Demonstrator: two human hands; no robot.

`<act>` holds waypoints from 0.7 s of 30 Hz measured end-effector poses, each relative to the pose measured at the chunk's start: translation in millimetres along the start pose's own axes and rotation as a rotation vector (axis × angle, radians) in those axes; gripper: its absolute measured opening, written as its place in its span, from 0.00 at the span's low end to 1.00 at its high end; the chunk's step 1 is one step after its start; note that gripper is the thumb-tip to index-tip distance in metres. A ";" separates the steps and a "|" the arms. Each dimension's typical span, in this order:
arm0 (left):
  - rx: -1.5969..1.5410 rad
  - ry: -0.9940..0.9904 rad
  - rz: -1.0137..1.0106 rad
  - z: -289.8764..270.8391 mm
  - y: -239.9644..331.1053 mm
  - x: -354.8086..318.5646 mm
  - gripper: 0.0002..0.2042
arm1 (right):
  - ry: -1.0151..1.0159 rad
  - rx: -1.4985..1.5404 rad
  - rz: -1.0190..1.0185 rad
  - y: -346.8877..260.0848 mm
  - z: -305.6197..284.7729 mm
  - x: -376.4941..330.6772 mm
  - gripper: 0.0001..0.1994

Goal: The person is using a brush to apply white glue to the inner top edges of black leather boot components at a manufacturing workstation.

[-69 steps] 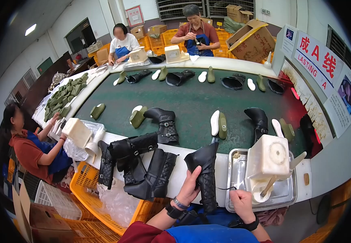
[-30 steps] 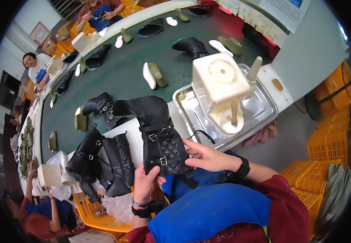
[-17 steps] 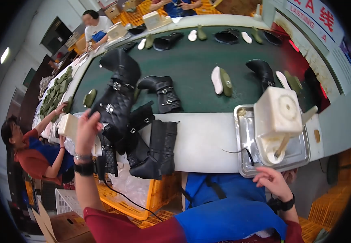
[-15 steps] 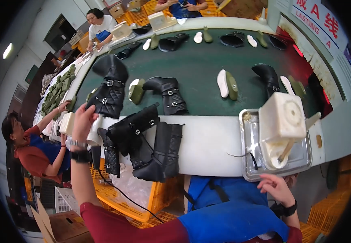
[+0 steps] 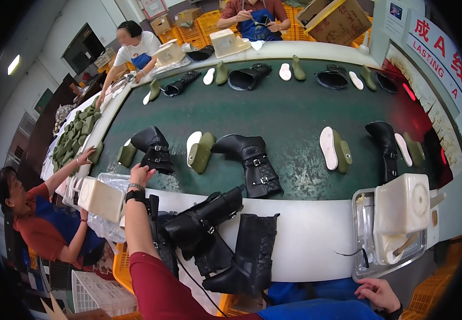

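On the green belt at the near left lies a black buckled boot (image 5: 156, 151), its toe pointing to the upper left. My left hand (image 5: 142, 175) is at the lower left corner of its shaft, fingers closed on that edge. Next to the boot rests a green shoe last (image 5: 127, 154) with a white insole. Below my left arm, more black boots (image 5: 204, 221) are heaped on the white ledge, one boot (image 5: 249, 256) hanging over its front edge. My right hand (image 5: 378, 293) holds nothing, its fingers loosely bent and apart, close to a metal tray (image 5: 360, 234).
The belt (image 5: 295, 117) carries further boots (image 5: 249, 165), lasts and insoles in two rows. A white glue container (image 5: 401, 205) with a brush stands in the tray. A co-worker's arm (image 5: 62, 168) reaches toward a pile of green lasts (image 5: 76, 133) at left. Other people work across the belt.
My left hand has moved forward, and the boot has come down onto the belt beside the last. The whole view has shifted. My right hand's fingers have curled in a little.
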State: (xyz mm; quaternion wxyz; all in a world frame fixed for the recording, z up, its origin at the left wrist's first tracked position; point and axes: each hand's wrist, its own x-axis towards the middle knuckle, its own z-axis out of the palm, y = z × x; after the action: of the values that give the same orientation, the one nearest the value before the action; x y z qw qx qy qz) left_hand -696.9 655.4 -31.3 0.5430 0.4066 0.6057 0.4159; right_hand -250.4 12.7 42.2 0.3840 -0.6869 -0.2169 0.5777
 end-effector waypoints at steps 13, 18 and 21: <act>0.037 -0.045 0.108 -22.0 54.2 -85.6 0.26 | -0.007 -0.090 -0.078 -0.9 3.8 1.9 0.12; 0.256 -0.196 0.301 8.4 56.9 -201.1 0.24 | -0.088 -0.122 -0.182 14.1 -2.8 -5.9 0.13; 0.568 -0.209 0.548 13.7 25.5 -240.7 0.25 | -0.137 -0.122 -0.212 14.7 -9.7 -12.8 0.12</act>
State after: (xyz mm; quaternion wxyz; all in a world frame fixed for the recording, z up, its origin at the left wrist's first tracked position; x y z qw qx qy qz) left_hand -663.1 437.2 68.8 0.3369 0.7267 0.5073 0.3179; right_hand -246.3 -8.5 39.1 0.3845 -0.6411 -0.3486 0.5654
